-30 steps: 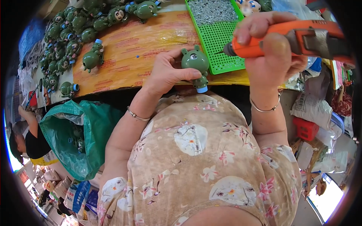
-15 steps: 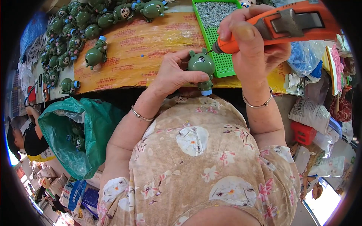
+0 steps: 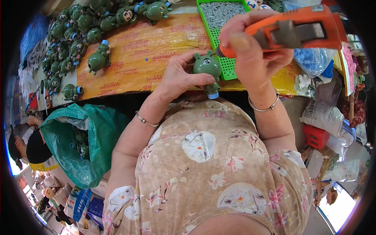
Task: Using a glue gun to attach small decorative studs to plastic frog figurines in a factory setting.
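Note:
My left hand [image 3: 183, 73] grips a green toy figure [image 3: 206, 65] at the table's near edge, with its eared head away from me and its light blue base toward me. In my right hand [image 3: 250, 51] is an orange electric screwdriver [image 3: 295, 29], held sideways with the fingers wrapped round its body. Its dark nose is close to the figure's ears; whether the tip touches the toy I cannot make out. Just behind the toy stands a green perforated tray [image 3: 228, 67], and small metal screws [image 3: 222, 13] fill its far part.
Many green toy figures [image 3: 84, 19] are heaped at the far left. Two single ones, a nearer toy [image 3: 72, 92] and another toy [image 3: 98, 58], lie apart. A green sack [image 3: 105, 129] with figures inside hangs below the table at left. Beside it is another person [image 3: 35, 147].
My right hand and the screwdriver have shifted a little left, bringing the nose nearer the toy's head. My left hand keeps its hold, almost unmoved.

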A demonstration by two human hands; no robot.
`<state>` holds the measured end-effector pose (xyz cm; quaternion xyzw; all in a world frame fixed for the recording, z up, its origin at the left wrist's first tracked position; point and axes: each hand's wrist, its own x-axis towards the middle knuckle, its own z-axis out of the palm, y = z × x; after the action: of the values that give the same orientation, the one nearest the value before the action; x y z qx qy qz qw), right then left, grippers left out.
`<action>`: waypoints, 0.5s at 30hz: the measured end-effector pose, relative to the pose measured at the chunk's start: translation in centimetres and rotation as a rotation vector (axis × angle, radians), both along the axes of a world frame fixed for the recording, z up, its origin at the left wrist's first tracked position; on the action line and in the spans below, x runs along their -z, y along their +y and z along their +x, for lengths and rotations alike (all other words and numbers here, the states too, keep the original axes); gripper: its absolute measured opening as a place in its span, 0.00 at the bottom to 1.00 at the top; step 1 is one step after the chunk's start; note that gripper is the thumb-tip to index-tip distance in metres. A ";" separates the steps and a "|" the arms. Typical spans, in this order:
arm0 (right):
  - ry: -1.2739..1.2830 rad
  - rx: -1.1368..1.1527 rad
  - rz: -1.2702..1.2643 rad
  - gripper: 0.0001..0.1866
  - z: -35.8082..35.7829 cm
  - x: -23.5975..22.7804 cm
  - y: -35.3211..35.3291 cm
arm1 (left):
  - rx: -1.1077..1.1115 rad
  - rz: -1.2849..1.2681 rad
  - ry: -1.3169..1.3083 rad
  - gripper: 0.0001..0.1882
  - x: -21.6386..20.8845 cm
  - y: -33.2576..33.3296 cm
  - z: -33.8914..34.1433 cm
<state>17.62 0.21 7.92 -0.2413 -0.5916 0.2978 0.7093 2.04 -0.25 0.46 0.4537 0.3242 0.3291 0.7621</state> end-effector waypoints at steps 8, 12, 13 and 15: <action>-0.062 0.286 -0.094 0.08 6.2 -0.1 -0.8 | -0.065 -0.030 -0.127 0.34 0.6 0.5 -0.3; 0.000 0.287 -0.143 0.08 7.4 2.5 -1.2 | -0.067 -0.041 -0.112 0.34 0.3 0.6 -0.3; 0.001 0.295 -0.145 0.08 7.4 2.5 -1.3 | -0.037 -0.063 -0.079 0.34 -0.1 0.6 -0.4; -0.012 0.342 -0.136 0.08 7.4 2.6 -1.5 | -0.007 -0.085 -0.045 0.34 -0.4 0.5 -0.3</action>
<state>25.04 -1.27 5.30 -0.3877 -0.5247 0.2106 0.7280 1.74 0.28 0.90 0.4122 0.3223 0.3275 0.7867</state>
